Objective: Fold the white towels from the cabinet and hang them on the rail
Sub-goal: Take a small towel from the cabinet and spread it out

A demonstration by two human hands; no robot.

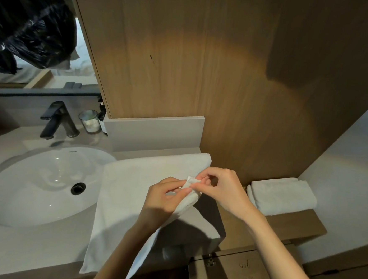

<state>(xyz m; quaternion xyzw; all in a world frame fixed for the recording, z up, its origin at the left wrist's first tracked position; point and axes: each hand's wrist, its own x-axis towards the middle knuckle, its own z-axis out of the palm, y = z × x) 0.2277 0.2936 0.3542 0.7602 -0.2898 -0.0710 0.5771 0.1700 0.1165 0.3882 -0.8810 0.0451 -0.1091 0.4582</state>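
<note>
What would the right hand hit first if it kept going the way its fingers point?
The right hand points leftward, so beyond the white towel corner it pinches, it would likely meet the left hand first; they look almost touching, though depth is unclear.

both hands (191, 189) pinching towel (127, 192) corner

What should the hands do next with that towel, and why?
Probably carry the pinched corner across toward the sink side, folding the towel in half. Both the left hand and right hand pinch one lifted corner, while the rest lies spread flat on the counter.
</note>
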